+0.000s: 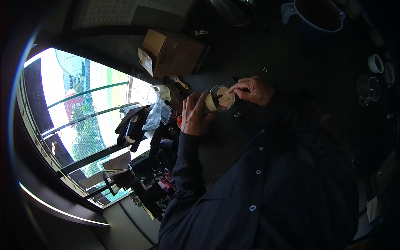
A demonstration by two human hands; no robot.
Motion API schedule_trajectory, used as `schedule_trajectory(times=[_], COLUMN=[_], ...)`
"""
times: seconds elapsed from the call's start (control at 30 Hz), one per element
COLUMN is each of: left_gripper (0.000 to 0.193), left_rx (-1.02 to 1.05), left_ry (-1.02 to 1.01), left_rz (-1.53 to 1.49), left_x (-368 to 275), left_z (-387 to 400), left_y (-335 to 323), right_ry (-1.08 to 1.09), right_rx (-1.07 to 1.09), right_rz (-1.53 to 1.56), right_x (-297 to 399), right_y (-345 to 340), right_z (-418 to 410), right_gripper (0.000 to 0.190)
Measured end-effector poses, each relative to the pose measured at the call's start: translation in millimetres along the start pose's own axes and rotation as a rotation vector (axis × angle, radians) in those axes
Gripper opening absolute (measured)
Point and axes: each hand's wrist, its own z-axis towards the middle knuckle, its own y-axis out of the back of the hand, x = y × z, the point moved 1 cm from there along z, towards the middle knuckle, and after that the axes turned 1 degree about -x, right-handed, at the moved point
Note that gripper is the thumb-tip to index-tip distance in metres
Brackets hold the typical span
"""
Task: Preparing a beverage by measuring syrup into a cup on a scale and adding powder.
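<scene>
My left hand (195, 114) grips a small cream-coloured cup (211, 103), tilted toward a round clear container (221, 87). Inside the container lies something pale (226, 101) with yellowish spots, and a dark patch shows between it and the cup. From the other side reaches my right hand (253, 90), thumb and forefinger brought together at the container's far rim. Whether they pinch anything is too small to tell. Just below the container glows the digital display (237, 115) of what looks like a scale, its body lost in the dark.
Beyond my left hand stand an open cardboard box (178, 54) and a wooden-handled brush (181, 83). Plastic containers (161, 112) crowd the window side, near a dark machine (150, 181). A large jug (318, 18), a white cup (375, 63) and clear glassware (367, 89) lie rightward.
</scene>
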Motion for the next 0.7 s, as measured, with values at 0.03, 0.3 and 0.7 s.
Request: schedule_trajectory(times=[0.03, 0.3, 0.7], left_gripper=[0.078, 0.080, 0.077], left_rx=[-0.011, -0.002, 0.007], left_ry=[-0.013, 0.002, 0.008], left_rz=[-0.016, -0.024, -0.046], left_x=[0.4, 3.1, -5.6], left_z=[-1.4, -2.4, -0.1], left_y=[-0.4, 0.0, 2.3], right_ry=[-0.009, -0.065, 0.010], right_rx=[-0.004, -0.001, 0.017], right_rz=[-0.002, 0.087, -0.020], right_x=[2.9, 4.7, 5.9], right_y=[-0.6, 3.3, -12.8], right_z=[1.3, 1.3, 9.6], right_gripper=[0.024, 0.025, 0.024])
